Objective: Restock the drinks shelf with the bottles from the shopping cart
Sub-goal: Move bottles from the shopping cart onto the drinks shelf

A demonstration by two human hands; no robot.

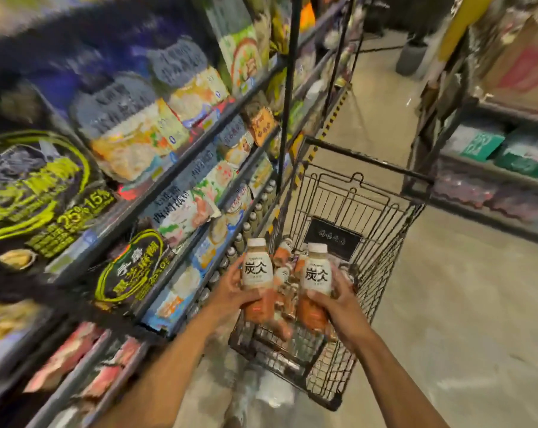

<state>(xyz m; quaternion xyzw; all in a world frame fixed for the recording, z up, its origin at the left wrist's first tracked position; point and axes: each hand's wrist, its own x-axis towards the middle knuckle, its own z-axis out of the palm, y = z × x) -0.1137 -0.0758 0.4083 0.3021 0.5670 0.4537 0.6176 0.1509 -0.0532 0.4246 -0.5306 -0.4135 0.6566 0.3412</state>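
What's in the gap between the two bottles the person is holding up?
In the head view, between the left bottle and right bottle, more bottles show in the cart behind.

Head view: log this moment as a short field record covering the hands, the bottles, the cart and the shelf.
left hand: grips left bottle, upright, white cap, cream and orange label
right hand: grips right bottle, same kind, upright
position: both bottles held above the cart
shopping cart: black wire, more such bottles inside
drinks shelf: low on the left, row of capped bottles
upper shelves: bagged goods, blurred
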